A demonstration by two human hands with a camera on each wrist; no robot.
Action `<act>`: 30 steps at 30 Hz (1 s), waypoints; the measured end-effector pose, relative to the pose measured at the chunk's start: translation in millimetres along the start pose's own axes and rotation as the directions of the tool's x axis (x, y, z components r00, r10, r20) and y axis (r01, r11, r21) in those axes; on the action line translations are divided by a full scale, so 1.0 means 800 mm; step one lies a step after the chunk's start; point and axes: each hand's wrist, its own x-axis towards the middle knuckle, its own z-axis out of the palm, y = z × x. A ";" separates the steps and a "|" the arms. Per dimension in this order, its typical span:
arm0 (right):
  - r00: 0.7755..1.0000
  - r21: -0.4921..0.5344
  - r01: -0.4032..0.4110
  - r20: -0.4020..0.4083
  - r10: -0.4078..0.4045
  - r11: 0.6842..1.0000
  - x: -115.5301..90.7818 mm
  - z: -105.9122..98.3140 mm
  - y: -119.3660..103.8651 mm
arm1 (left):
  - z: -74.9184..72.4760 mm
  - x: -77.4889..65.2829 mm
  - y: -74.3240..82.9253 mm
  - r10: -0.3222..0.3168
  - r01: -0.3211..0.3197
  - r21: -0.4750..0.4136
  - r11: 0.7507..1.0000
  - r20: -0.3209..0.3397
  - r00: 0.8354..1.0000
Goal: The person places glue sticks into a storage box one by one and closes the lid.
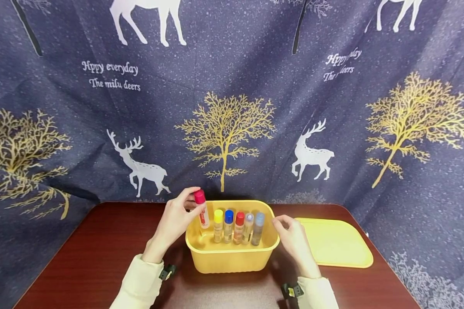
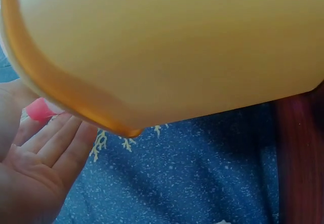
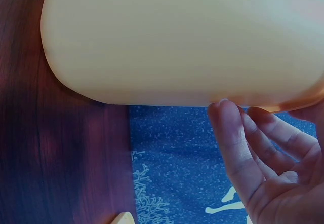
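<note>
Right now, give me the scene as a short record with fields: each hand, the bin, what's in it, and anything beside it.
left hand: left hand pinches the pink-capped tube at the bin's left end
right hand: right hand rests with relaxed fingers at the bin's right rim, holding nothing
bin: yellow bin on the dark wooden table
contents: five upright tubes in a row, capped yellow, blue, red, and two pale
beside: yellow lid lies flat to the right of the bin
backdrop: blue deer-print cloth

Even, bright light; head view bends at edges, wrist views blurred
</note>
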 end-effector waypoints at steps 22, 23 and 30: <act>1.000 0.030 0.013 0.003 -0.013 0.999 -0.002 0.000 0.001 | 0.017 -0.003 -0.005 -0.101 0.083 0.106 0.991 0.173 0.980; 1.000 0.030 0.011 0.004 -0.011 0.999 -0.002 0.000 0.001 | 0.018 -0.003 -0.004 -0.100 0.081 0.117 0.990 0.176 0.979; 1.000 0.022 -0.009 0.007 0.008 1.000 -0.002 0.000 -0.001 | 0.021 -0.005 0.000 -0.115 0.080 0.178 0.981 0.196 0.974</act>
